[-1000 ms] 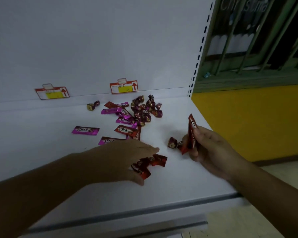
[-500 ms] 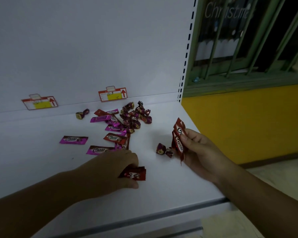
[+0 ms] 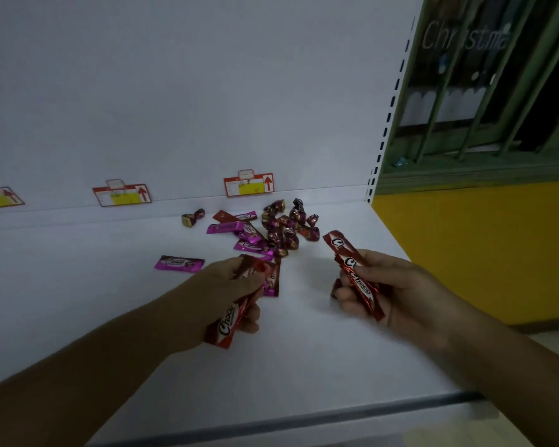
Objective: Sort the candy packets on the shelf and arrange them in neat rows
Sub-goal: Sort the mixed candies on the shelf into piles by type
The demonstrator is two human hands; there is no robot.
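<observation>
head view: the left hand (image 3: 220,285) is clamped on red choco packets (image 3: 228,327), the right hand (image 3: 397,291) grips a red packet bundle (image 3: 352,269), both above the white shelf (image 3: 304,366). loose candy pile (image 3: 271,230) lies near the back wall.

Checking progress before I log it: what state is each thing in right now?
left hand: shut on red Choco packets
right hand: holding red Choco bars
lone pink packet: flat, apart
mixed candy pile: unsorted
shelf: no rows yet
</observation>
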